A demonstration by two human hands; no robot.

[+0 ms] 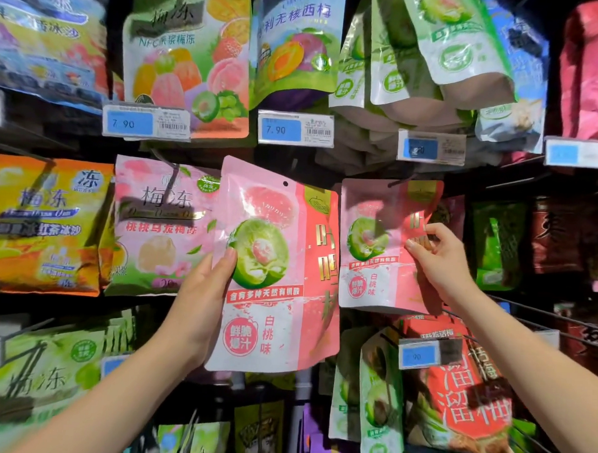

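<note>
Thumb in front and fingers curled behind, the left hand (202, 301) grips a pink pouch (275, 269), slightly tilted. The right hand (440, 260) pinches the right edge of a twin pouch (375, 250) hanging just beside it on a hook (400, 181).

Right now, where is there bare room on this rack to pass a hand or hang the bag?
A dark gap shows above the held pink bag, under the middle 7.90 price tag and left of the hanging pink bag. Another dark strip runs under the orange pack. The green pouches top right overlap tightly.
</note>
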